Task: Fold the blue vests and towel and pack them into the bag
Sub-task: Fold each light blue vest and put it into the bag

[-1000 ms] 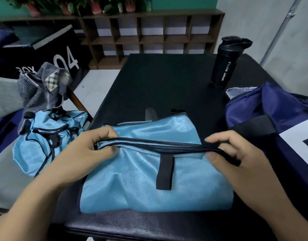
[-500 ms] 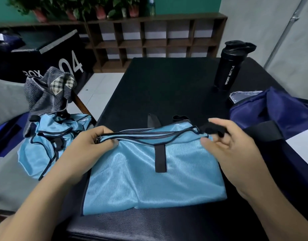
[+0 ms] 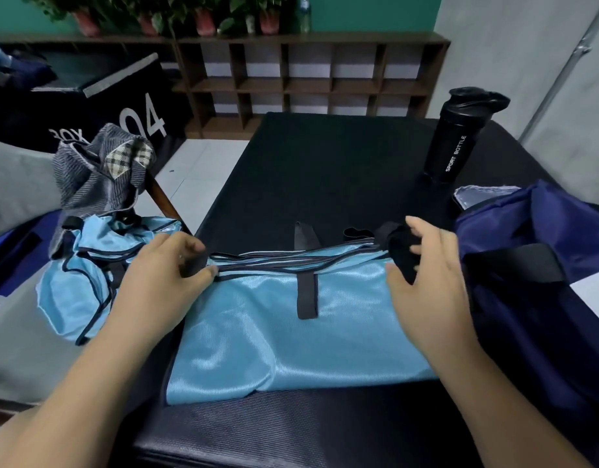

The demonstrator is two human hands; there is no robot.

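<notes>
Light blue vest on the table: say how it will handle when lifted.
The light blue shiny vest likely droops; it lies flat on the black table. Its sheen suggests the folds may slide apart. Its thin black edging, pinched by left hand and right hand, may dangle.

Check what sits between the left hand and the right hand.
Head view: the black-piped top edge of the folded light blue mesh vest spans from left hand to right hand, with a short black strap at mid-span.
</notes>
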